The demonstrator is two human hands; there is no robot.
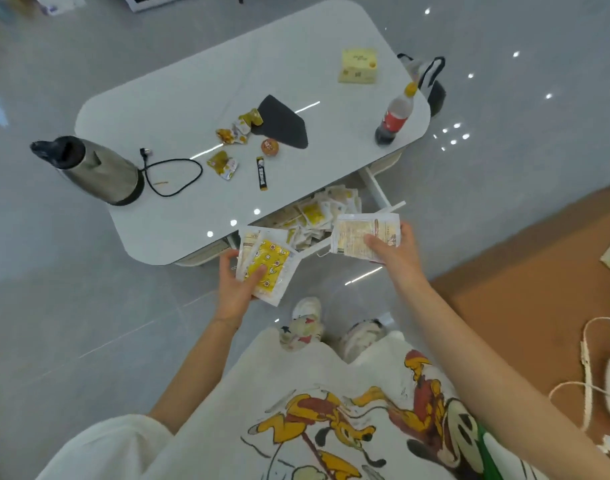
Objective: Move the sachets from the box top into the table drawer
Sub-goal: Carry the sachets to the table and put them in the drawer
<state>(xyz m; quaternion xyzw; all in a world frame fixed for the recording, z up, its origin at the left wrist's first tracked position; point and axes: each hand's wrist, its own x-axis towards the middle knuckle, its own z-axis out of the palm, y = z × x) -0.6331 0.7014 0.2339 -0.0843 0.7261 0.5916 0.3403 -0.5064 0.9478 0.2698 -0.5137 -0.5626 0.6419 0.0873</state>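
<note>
White table [178, 109], top surface.
Kettle [92, 168] at 9 o'clock; cola bottle [393, 116] at 3; yellow box [358, 65] at 2; black mat [282, 124] (possibly cloth), loose sachets [223, 163] centre.

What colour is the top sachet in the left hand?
The sachet is yellow with small figures and a white border; head view.

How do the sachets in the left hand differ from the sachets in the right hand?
The left-hand sachets show a bright yellow cartoon face on top; the right-hand sachets show a pale beige printed face. The left-hand sachets are fanned out, while the right-hand sachets lie more squarely stacked. Both are white-edged packets held at the front of the open drawer.
</note>
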